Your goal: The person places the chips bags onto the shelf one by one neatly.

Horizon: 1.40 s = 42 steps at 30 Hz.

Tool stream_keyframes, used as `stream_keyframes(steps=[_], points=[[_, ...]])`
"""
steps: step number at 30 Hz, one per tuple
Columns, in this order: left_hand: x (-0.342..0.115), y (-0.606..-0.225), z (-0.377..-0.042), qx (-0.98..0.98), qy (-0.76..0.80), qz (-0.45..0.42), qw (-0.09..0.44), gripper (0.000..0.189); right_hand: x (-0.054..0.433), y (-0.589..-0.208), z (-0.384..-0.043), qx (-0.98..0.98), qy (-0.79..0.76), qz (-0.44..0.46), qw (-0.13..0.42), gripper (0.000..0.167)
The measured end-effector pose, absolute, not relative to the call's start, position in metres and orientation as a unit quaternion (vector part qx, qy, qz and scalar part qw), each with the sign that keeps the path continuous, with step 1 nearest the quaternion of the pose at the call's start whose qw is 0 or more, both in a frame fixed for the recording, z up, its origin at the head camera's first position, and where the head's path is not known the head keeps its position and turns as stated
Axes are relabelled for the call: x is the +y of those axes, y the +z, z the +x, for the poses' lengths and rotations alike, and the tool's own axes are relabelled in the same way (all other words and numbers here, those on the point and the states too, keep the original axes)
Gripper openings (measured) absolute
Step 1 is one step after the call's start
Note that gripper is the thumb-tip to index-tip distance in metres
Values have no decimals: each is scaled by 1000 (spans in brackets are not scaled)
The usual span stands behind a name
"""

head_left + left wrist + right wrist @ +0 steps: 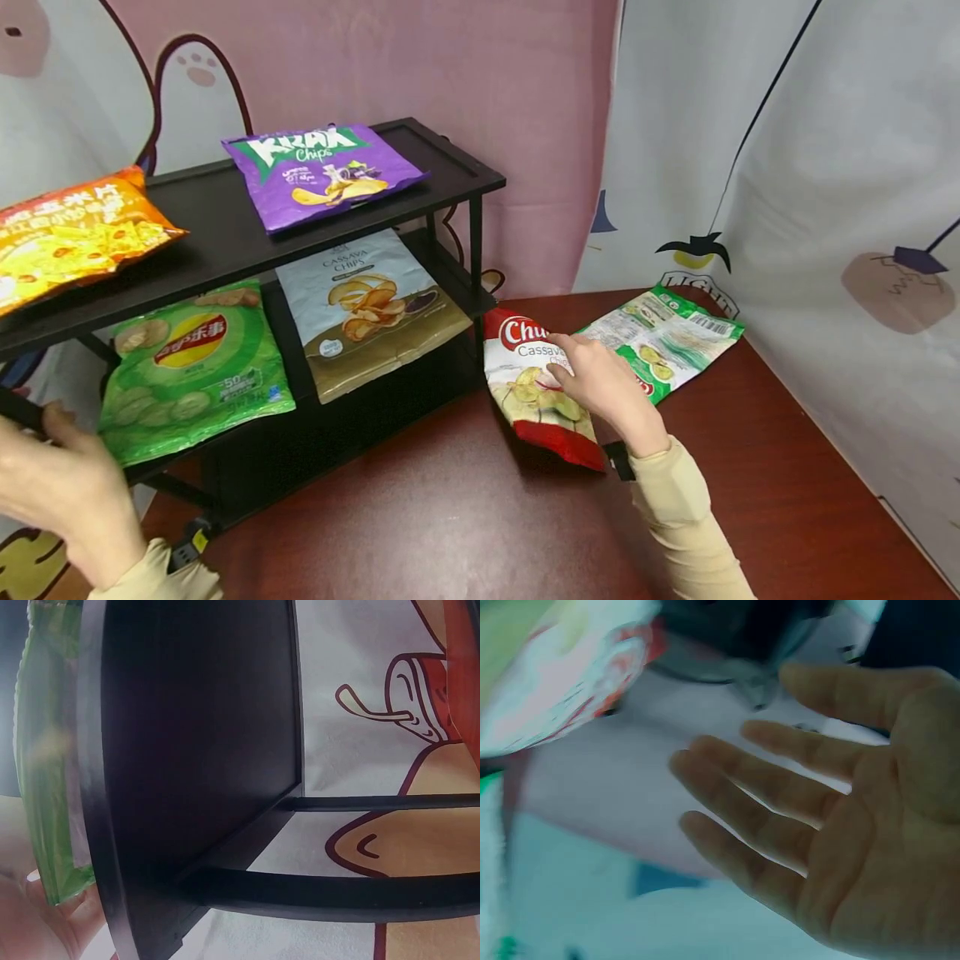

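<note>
My left hand point(67, 483) is at the left end of a black shelf rack point(442, 162), beside the green potato chip bag point(195, 367) on its lower tier. In the left wrist view the hand point(49, 919) lies by that bag's corner point(67, 881); whether it grips the bag or the frame is unclear. My right hand point(600, 379) is over the red-and-white cassava chip bag point(525, 375), which leans by the rack's right end. In the right wrist view the fingers point(742, 817) are spread and fairly straight, apart from the blurred bag point(570, 682).
On the top tier lie an orange chip bag point(82, 233) and a purple chip bag point(330, 175). A white-and-gold cassava chip bag point(375, 317) is on the lower tier. A green-and-white chip bag point(667, 333) lies on the brown table point(420, 500), near the right curtain point(817, 167).
</note>
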<state>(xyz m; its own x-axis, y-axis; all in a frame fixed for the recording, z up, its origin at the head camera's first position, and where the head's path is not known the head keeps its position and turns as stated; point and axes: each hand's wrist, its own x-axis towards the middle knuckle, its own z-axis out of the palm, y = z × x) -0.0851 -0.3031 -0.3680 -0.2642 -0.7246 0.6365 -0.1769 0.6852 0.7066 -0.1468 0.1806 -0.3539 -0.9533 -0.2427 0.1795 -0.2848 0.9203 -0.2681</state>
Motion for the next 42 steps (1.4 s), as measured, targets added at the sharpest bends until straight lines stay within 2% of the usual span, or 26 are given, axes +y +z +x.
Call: stream_keyframes(steps=[4,8,11,15,22,27,31,34,38,42], points=[[-300,-366,-84,-743,-270,311,528,47,201,-381,-169,-985,158,62,3,45],[-299,-364,-83,-744,-268,302,532,47,214,-417,-185,-977,187,1,-101,64],[-300,-365,-83,-749,-262,294,533,48,219,-440,-193,-961,244,-22,-126,73],[-303,-368,-85,-754,-256,289,531,47,221,-456,-200,-953,280,-45,-108,73],[-304,-367,-84,-758,-256,300,519,47,219,-463,-203,-952,297,-51,-60,46],[-304,-368,-84,-754,-260,297,524,46,223,-464,-198,-945,326,-27,-12,37],[-305,-367,-87,-750,-265,297,528,41,229,-462,-193,-932,362,-14,20,34],[-306,-367,-88,-748,-264,296,533,40,236,-456,-189,-920,390,-4,40,38],[-307,-369,-88,-747,-257,288,541,45,246,-446,-183,-900,430,31,57,35],[-306,-371,-87,-746,-251,285,547,48,251,-432,-171,-887,447,91,77,15]])
